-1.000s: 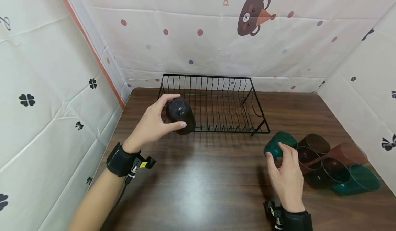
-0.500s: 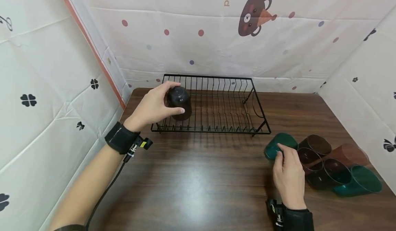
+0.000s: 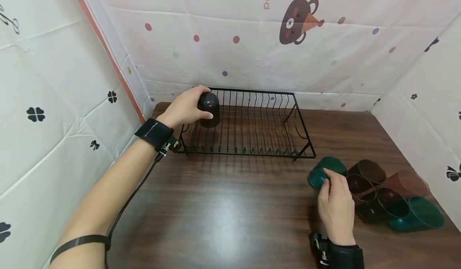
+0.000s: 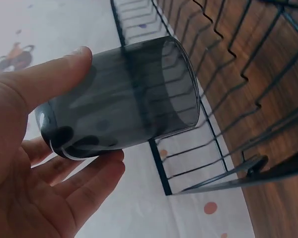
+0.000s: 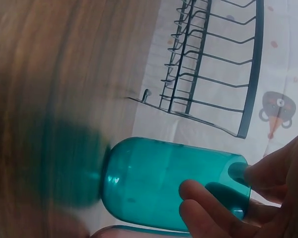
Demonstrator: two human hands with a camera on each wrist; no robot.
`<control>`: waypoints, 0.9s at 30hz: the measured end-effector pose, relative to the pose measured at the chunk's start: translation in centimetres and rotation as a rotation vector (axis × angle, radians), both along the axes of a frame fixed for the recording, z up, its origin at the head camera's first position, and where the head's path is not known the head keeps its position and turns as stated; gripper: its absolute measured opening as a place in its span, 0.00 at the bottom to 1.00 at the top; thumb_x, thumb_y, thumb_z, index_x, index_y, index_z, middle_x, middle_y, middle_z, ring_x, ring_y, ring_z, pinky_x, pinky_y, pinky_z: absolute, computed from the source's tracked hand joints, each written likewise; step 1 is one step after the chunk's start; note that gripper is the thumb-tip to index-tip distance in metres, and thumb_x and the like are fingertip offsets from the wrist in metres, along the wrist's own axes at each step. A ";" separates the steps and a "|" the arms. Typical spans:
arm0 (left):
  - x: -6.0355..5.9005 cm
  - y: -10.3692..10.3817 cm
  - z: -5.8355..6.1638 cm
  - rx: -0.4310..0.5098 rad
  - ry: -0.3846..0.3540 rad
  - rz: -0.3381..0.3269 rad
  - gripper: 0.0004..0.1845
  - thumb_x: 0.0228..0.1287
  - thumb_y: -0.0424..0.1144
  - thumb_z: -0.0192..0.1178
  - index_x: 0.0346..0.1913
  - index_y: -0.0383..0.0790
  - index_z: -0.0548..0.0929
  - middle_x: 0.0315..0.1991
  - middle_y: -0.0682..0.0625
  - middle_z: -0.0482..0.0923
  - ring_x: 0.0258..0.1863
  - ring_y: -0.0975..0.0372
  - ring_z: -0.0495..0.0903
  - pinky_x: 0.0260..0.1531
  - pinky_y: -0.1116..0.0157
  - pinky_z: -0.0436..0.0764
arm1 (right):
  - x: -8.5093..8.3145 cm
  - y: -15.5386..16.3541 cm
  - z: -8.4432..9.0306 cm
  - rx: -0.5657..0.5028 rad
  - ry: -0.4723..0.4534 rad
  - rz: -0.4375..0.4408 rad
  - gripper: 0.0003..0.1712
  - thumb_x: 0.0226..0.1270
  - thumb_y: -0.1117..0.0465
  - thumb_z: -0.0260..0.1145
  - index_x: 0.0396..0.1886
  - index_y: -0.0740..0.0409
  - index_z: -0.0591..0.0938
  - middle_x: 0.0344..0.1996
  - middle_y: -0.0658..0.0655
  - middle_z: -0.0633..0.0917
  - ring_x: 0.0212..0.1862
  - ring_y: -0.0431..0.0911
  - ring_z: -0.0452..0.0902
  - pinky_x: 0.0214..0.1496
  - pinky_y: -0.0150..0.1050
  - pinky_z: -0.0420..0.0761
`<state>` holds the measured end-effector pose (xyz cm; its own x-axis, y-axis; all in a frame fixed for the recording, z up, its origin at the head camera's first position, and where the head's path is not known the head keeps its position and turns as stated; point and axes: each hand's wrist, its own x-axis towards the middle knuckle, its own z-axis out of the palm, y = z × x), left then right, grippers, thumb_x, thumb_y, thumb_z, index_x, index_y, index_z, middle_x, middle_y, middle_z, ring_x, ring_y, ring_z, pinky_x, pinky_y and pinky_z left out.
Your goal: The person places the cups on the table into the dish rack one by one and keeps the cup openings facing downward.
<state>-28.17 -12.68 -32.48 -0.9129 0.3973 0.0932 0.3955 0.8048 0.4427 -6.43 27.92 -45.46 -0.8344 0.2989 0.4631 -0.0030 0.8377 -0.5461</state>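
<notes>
my left hand point(image 3: 185, 108) has its thumb and fingers curled round a dark smoky cup point(image 3: 209, 108), mouth down, over the back left corner of the black wire dish rack point(image 3: 273, 151). in the left wrist view the cup point(image 4: 124, 96) looks like thin translucent plastic, so i judge it light, fairly stiff and a bit slick; gripping across the closed base end suits it. my right hand point(image 3: 336, 209) pinches a teal cup point(image 3: 324, 172) lying on its side on the wooden table point(image 3: 223, 213), fingertips point(image 5: 208, 198) at its open rim. beside it lie more brown and teal cups point(image 3: 392, 199), touching. i'd take the teal one around its barrel, not the rim, where it may flex.
</notes>
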 end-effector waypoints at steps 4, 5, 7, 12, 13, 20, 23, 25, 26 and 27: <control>-1.2 0.1 0.0 -0.041 -0.014 0.022 0.43 0.61 0.49 0.73 0.76 0.44 0.63 0.69 0.42 0.71 0.61 0.47 0.76 0.58 0.47 0.77 | 0.1 0.1 -0.2 0.023 0.030 0.006 0.19 0.77 0.71 0.52 0.62 0.65 0.79 0.55 0.68 0.81 0.45 0.62 0.80 0.40 0.64 0.78; -1.5 0.1 0.0 -0.052 -0.015 0.031 0.43 0.61 0.49 0.73 0.76 0.44 0.63 0.68 0.41 0.72 0.60 0.46 0.77 0.57 0.47 0.78 | 0.1 0.2 -0.2 0.028 0.037 0.008 0.19 0.77 0.72 0.52 0.61 0.66 0.79 0.54 0.68 0.81 0.44 0.62 0.80 0.40 0.64 0.79; -2.0 0.1 0.0 -0.079 -0.015 0.054 0.44 0.61 0.50 0.73 0.76 0.45 0.63 0.67 0.41 0.73 0.59 0.46 0.77 0.56 0.46 0.78 | 0.1 0.3 -0.3 0.034 0.045 0.008 0.19 0.76 0.72 0.51 0.61 0.66 0.79 0.52 0.68 0.82 0.43 0.62 0.81 0.40 0.64 0.79; -3.3 0.1 0.1 -0.138 -0.002 0.097 0.43 0.61 0.51 0.72 0.75 0.44 0.64 0.65 0.38 0.75 0.57 0.44 0.77 0.56 0.46 0.77 | 0.1 0.3 -0.1 0.027 0.034 0.002 0.18 0.77 0.71 0.52 0.61 0.65 0.80 0.52 0.68 0.82 0.43 0.61 0.81 0.41 0.64 0.79; -3.5 0.1 0.1 -0.146 -0.003 0.099 0.42 0.61 0.51 0.72 0.74 0.44 0.64 0.65 0.38 0.75 0.57 0.44 0.77 0.56 0.46 0.77 | 0.1 0.2 -0.1 0.025 0.031 0.002 0.18 0.77 0.71 0.52 0.60 0.65 0.80 0.52 0.68 0.82 0.44 0.62 0.81 0.41 0.64 0.79; -4.3 0.1 -0.1 -0.194 -0.008 0.096 0.44 0.61 0.50 0.73 0.75 0.41 0.63 0.67 0.38 0.73 0.60 0.43 0.75 0.60 0.45 0.75 | 0.0 0.1 -0.1 0.020 0.030 0.010 0.17 0.77 0.70 0.53 0.60 0.65 0.80 0.54 0.67 0.82 0.49 0.63 0.81 0.43 0.65 0.79; -4.5 0.0 -0.4 -0.198 0.005 0.090 0.44 0.60 0.48 0.74 0.75 0.41 0.64 0.69 0.37 0.72 0.61 0.43 0.75 0.61 0.45 0.74 | 0.0 0.1 0.0 0.016 0.028 0.003 0.17 0.77 0.70 0.53 0.60 0.65 0.80 0.55 0.67 0.82 0.51 0.64 0.80 0.46 0.66 0.79; -4.6 0.0 -0.7 -0.201 0.012 0.092 0.44 0.59 0.47 0.74 0.75 0.40 0.64 0.69 0.37 0.72 0.62 0.42 0.74 0.61 0.45 0.74 | 0.1 0.1 0.1 0.014 0.022 -0.002 0.17 0.77 0.70 0.53 0.60 0.65 0.80 0.55 0.67 0.82 0.52 0.64 0.80 0.47 0.66 0.78; -4.6 -0.1 -0.8 -0.202 0.014 0.094 0.44 0.59 0.47 0.75 0.75 0.40 0.65 0.69 0.37 0.71 0.63 0.42 0.74 0.62 0.45 0.74 | 0.1 0.2 0.1 0.013 0.020 -0.004 0.17 0.77 0.70 0.54 0.60 0.65 0.80 0.55 0.67 0.82 0.52 0.64 0.80 0.47 0.66 0.78; -4.7 -0.2 -1.0 -0.205 0.014 0.097 0.44 0.58 0.46 0.75 0.75 0.40 0.65 0.69 0.37 0.71 0.63 0.42 0.74 0.62 0.45 0.74 | 0.1 0.2 0.1 0.013 0.018 -0.006 0.17 0.77 0.70 0.54 0.60 0.65 0.80 0.55 0.67 0.82 0.53 0.65 0.80 0.47 0.66 0.78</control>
<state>-32.83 -12.89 -33.47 -0.9469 0.3199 0.0321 0.3169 0.9119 0.2609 -6.31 28.09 -45.31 -0.8244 0.2975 0.4816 -0.0075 0.8449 -0.5348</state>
